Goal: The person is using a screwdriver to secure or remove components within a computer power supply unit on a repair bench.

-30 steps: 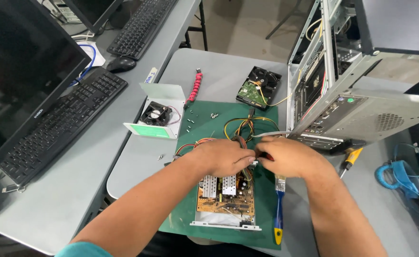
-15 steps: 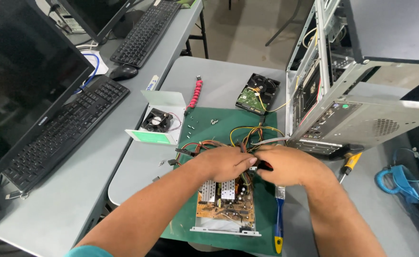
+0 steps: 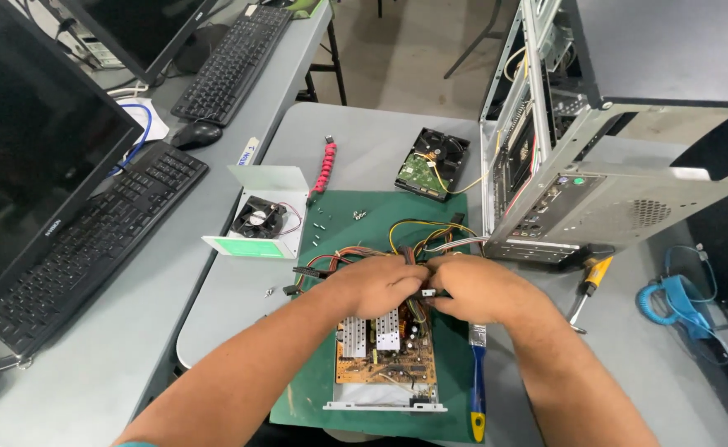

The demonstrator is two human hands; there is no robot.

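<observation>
My left hand [image 3: 378, 285] and my right hand [image 3: 480, 290] meet over a bundle of coloured wires [image 3: 409, 244] that runs from an opened power supply. Both hands close their fingers on the wires and a small black connector between them. Below the hands lies the bare circuit board [image 3: 384, 356] with silver heat sinks, in its metal tray on a green mat [image 3: 339, 223]. More wires and black plugs [image 3: 307, 271] spread out to the left of my left hand.
An open computer case [image 3: 595, 165] stands at the right, a hard drive [image 3: 432, 164] behind the mat. A metal cover with a fan [image 3: 258, 219], loose screws [image 3: 321, 223], a red tool [image 3: 325, 168], a blue brush [image 3: 477, 381], a screwdriver [image 3: 589, 281], keyboards and monitors at left.
Both hands stay clasped on the wire bundle and have shifted slightly. The camera has tilted, so the scene sits a little higher in view.
</observation>
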